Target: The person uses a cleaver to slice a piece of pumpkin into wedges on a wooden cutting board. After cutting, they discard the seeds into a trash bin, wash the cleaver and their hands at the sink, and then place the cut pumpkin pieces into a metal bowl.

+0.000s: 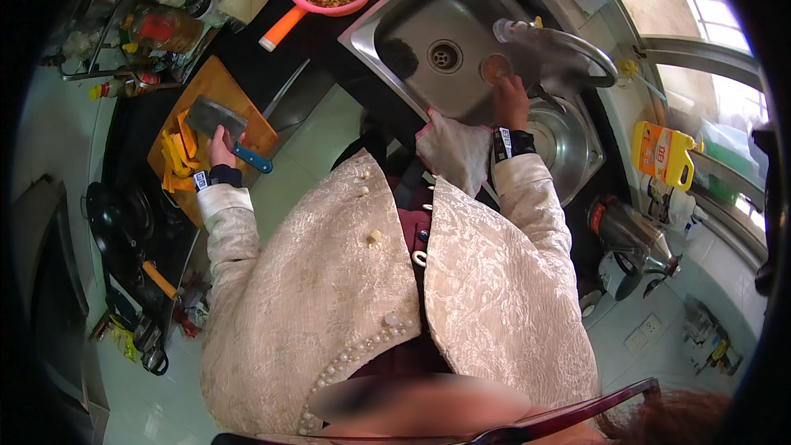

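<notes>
At the wooden cutting board [262, 130] on the left, my left hand [222, 147] grips a cleaver [213, 116] where its grey blade meets the blue handle. Orange-yellow vegetable strips [176, 151], apparently pumpkin, lie on the board beside the blade. My right hand [510, 99] reaches into the large steel sink basin [457, 18]. Its fingers are at the edge of a small round reddish item [496, 68], possibly a little bowl; the fingertips are partly hidden. Above that hand arches the tap [587, 52]. A pale cloth with a pink edge [454, 148] hangs over the sink's front rim.
A pink strainer [334, 9] with an orange handle holds light brown pieces. Jars crowd a rack [160, 31] at upper left; a black wok [117, 216] stands below. On the right are a smaller basin [550, 142], a yellow jug [664, 154] and a steel kettle [633, 235].
</notes>
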Motion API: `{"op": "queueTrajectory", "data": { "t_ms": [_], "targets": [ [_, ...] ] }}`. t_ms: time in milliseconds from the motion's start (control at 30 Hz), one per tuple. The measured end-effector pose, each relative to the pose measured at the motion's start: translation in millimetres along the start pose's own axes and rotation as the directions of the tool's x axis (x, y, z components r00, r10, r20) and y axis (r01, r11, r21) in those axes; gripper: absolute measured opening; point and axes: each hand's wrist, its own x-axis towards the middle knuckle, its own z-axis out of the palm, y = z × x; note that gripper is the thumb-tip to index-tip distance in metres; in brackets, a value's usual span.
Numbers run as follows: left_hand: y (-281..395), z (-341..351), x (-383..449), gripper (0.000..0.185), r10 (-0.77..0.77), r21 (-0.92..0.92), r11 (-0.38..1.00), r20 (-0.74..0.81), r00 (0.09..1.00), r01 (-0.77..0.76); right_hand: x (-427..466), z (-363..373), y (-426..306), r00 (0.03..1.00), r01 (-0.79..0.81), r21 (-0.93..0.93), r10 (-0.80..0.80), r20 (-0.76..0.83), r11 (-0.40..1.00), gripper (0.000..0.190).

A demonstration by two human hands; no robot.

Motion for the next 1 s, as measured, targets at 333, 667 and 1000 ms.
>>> {"op": "queueTrajectory", "data": {
  "t_ms": [333, 667, 1000],
  "targets": [
    [18, 4, -2, 0.031, 0.147, 0.227, 0.968, -0.168, 0.975, -0.107, -12, -53, 2, 0.994, 0.11, 0.005, -0.11, -0.027, 0.994, 0.009],
    [34, 10, -69, 0.037, 0.331, 0.463, 0.853, -0.121, 0.936, -0.242, -24, -85, 26, 0.995, -0.018, 0.015, 0.017, 0.097, 1.0, 0.015],
    [26, 74, -99, 0.027, 0.34, 0.234, 0.898, 0.171, 0.925, -0.373, 26, -165, 7, 0.974, 0.222, 0.114, -0.225, 0.008, 0.968, 0.009]
  ]
}}
